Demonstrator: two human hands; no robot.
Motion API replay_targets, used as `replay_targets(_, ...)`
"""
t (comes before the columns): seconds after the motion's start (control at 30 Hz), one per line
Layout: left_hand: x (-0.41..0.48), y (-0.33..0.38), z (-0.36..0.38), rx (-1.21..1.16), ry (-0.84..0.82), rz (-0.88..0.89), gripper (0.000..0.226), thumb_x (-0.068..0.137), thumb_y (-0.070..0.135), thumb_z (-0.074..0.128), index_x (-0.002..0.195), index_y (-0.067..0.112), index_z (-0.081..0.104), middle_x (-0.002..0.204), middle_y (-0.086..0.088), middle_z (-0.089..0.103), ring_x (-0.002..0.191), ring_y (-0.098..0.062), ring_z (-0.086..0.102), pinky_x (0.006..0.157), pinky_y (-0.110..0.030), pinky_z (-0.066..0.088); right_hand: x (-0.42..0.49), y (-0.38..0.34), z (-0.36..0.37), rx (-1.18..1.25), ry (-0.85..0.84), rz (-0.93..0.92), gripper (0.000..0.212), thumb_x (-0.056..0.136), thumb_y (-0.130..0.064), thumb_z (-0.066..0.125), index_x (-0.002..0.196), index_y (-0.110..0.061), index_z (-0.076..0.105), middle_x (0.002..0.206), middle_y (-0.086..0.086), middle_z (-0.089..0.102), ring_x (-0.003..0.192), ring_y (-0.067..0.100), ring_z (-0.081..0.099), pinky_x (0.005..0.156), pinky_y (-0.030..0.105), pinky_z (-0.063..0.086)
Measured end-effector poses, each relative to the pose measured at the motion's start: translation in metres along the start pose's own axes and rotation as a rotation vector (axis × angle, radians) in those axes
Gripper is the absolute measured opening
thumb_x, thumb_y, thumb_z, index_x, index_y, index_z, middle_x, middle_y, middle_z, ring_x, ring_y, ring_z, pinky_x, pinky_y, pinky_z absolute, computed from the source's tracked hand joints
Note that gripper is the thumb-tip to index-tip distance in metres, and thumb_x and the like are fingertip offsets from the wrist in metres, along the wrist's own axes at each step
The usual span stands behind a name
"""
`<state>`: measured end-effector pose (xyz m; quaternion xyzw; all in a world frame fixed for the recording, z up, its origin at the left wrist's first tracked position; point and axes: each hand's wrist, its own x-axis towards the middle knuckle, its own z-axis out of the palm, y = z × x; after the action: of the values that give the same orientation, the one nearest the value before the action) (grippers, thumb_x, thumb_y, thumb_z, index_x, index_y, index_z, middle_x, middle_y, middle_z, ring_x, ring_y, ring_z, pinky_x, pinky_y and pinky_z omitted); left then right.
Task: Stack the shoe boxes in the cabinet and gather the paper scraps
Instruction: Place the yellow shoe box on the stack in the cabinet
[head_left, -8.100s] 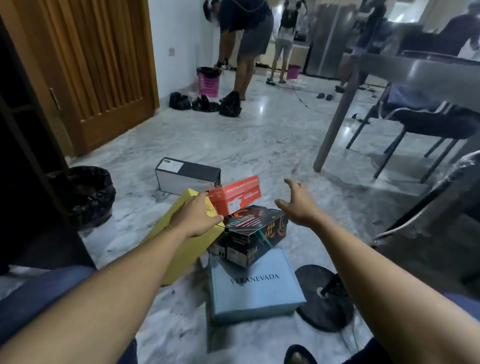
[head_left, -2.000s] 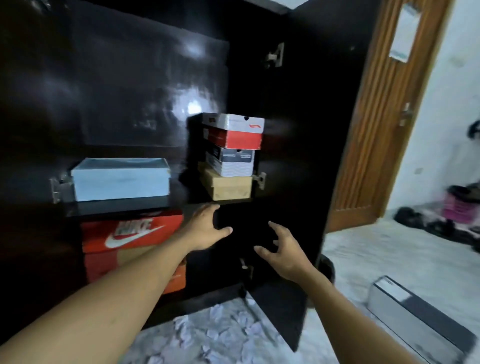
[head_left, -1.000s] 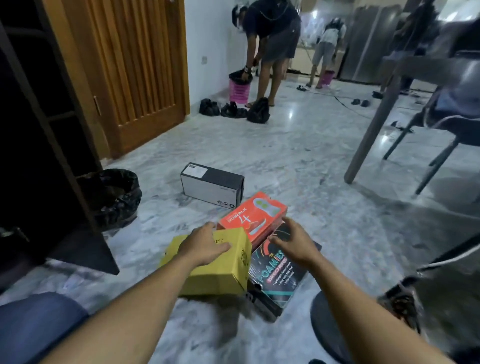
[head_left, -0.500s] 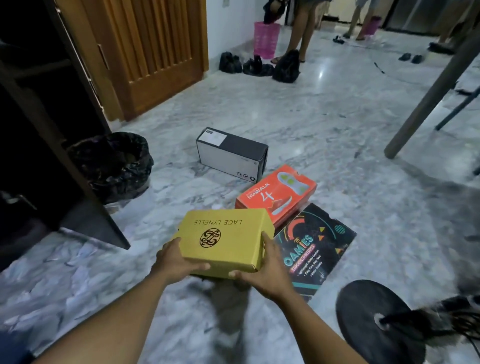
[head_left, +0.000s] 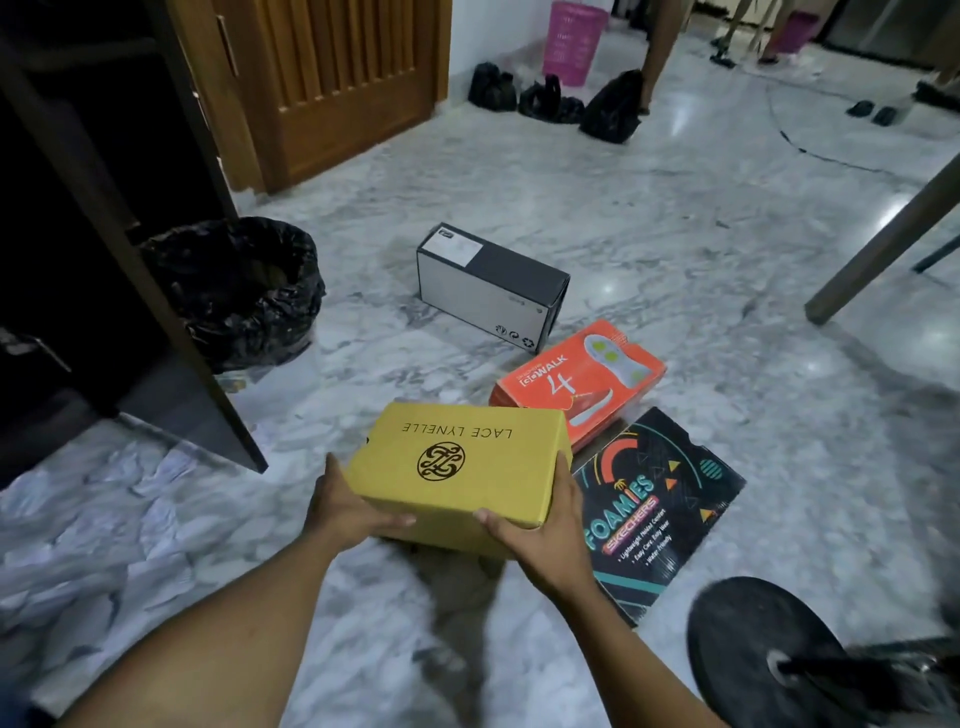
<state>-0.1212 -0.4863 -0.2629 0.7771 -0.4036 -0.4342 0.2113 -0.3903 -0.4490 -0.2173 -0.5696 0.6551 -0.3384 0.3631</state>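
- The marble floor (head_left: 675, 218) spreads beneath and far beyond our fingers (head_left: 565, 475).
- The dark cabinet (head_left: 52, 208) stands to the left of our fingers, with its door swung open.
- A bin (head_left: 239, 291) lined with a black bag sits ahead of our left fingers, just beside that door.
- A black Foamies box (head_left: 660, 504) lies flat just to the right of our right fingers.
- A grey-and-black box (head_left: 493, 286) lies well ahead of our fingers.
- The yellow shoe box (head_left: 457, 467) is in our grasp, lid up, above the floor.
- An orange box (head_left: 582, 382) lies just beyond our right fingers.
- Our left hand (head_left: 343, 506) clamps the yellow box's left end, and our right hand (head_left: 545, 525) clamps its right end, with both thumbs curled onto the near side.
- Paper scraps (head_left: 156, 467) lie on the floor to the left of our left fingers.
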Motion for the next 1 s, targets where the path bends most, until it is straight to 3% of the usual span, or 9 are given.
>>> replay_targets(0.2, -0.021, -0.001, -0.012, -0.077, 0.045, 0.061, 0.165, 0.028, 0.039, 0.104, 0.160, 0.012, 0.009, 0.158, -0.010, 0.028, 0.146, -0.030, 0.031, 0.114, -0.042, 0.037, -0.007, 0.003, -0.013, 0.125, 0.016, 0.010, 0.120, 0.052, -0.069, 0.089, 0.153, -0.043, 0.029, 0.145, -0.005, 0.049, 0.135, 0.017, 0.047, 0.110, 0.047, 0.045)
replay_targets(0.27, -0.030, -0.007, -0.020, -0.136, 0.027, 0.082, 0.159, 0.022, 0.042, 0.105, 0.157, 0.011, 0.027, 0.148, -0.006, 0.043, 0.137, -0.029, 0.045, 0.109, -0.044, 0.044, -0.017, 0.002, -0.019, 0.177, 0.015, -0.001, 0.119, 0.053, -0.062, 0.093, 0.153, -0.044, 0.029, 0.149, -0.008, 0.047, 0.135, 0.013, 0.049, 0.111, 0.046, 0.045)
replay_targets(0.33, -0.038, -0.014, -0.031, -0.248, 0.003, 0.112, 0.137, 0.011, 0.045, 0.104, 0.136, 0.013, 0.056, 0.126, -0.003, 0.066, 0.118, -0.027, 0.064, 0.097, -0.047, 0.055, -0.030, -0.004, -0.025, 0.219, -0.006, -0.023, 0.124, 0.053, -0.059, 0.094, 0.154, -0.043, 0.024, 0.153, -0.013, 0.042, 0.136, 0.007, 0.047, 0.113, 0.042, 0.043)
replay_targets(0.43, -0.065, -0.019, -0.049, -0.322, -0.013, 0.154, 0.106, 0.010, 0.037, 0.105, 0.107, 0.010, 0.071, 0.099, -0.003, 0.078, 0.094, -0.024, 0.074, 0.085, -0.046, 0.060, -0.049, -0.021, -0.034, 0.271, -0.056, -0.014, 0.121, 0.051, -0.051, 0.097, 0.150, -0.048, 0.026, 0.147, -0.017, 0.047, 0.126, -0.005, 0.052, 0.106, 0.025, 0.048)
replay_targets(0.5, -0.088, -0.026, -0.060, -0.340, 0.000, 0.168, 0.103, 0.010, 0.037, 0.105, 0.103, 0.009, 0.071, 0.095, -0.003, 0.078, 0.091, -0.024, 0.074, 0.084, -0.047, 0.061, -0.061, -0.033, -0.039, 0.308, -0.105, -0.012, 0.111, 0.055, -0.034, 0.096, 0.146, -0.040, 0.032, 0.131, -0.021, 0.052, 0.108, -0.015, 0.055, 0.084, 0.002, 0.046)
replay_targets(0.57, -0.113, -0.037, -0.070, -0.333, 0.031, 0.179, 0.101, 0.008, 0.039, 0.104, 0.099, 0.011, 0.071, 0.093, -0.002, 0.078, 0.089, -0.023, 0.075, 0.083, -0.046, 0.061, -0.075, -0.042, -0.039, 0.273, -0.146, 0.000, 0.105, 0.060, -0.026, 0.097, 0.145, -0.032, 0.035, 0.126, -0.014, 0.054, 0.104, -0.012, 0.053, 0.074, -0.002, 0.043)
replay_targets(0.73, -0.176, -0.065, -0.104, -0.328, 0.096, 0.196, 0.089, 0.010, 0.032, 0.099, 0.092, 0.011, 0.070, 0.091, -0.001, 0.077, 0.089, -0.021, 0.072, 0.076, -0.034, 0.058, -0.119, -0.065, -0.022, 0.173, -0.255, 0.024, 0.127, 0.030, -0.076, 0.088, 0.136, -0.034, 0.033, 0.138, 0.000, 0.052, 0.122, 0.015, 0.057, 0.105, 0.036, 0.048)
replay_targets(0.9, -0.218, -0.100, -0.163, -0.247, 0.262, 0.151, 0.094, 0.008, 0.044, 0.098, 0.093, 0.016, 0.069, 0.093, 0.003, 0.074, 0.089, -0.017, 0.069, 0.078, -0.033, 0.058, -0.144, -0.109, 0.016, 0.203, -0.385, 0.007, 0.132, 0.036, -0.071, 0.092, 0.145, -0.028, 0.032, 0.131, -0.007, 0.059, 0.115, 0.013, 0.062, 0.102, 0.042, 0.052)
replay_targets(1.0, -0.231, -0.125, -0.198, -0.291, 0.372, 0.164, 0.105, 0.005, 0.047, 0.099, 0.101, 0.018, 0.068, 0.095, 0.005, 0.075, 0.093, -0.019, 0.070, 0.084, -0.043, 0.059, -0.145, -0.142, 0.043, 0.217, -0.450, -0.089, 0.111, 0.044, -0.064, 0.095, 0.138, -0.030, 0.047, 0.121, -0.011, 0.069, 0.106, 0.009, 0.068, 0.093, 0.039, 0.058)
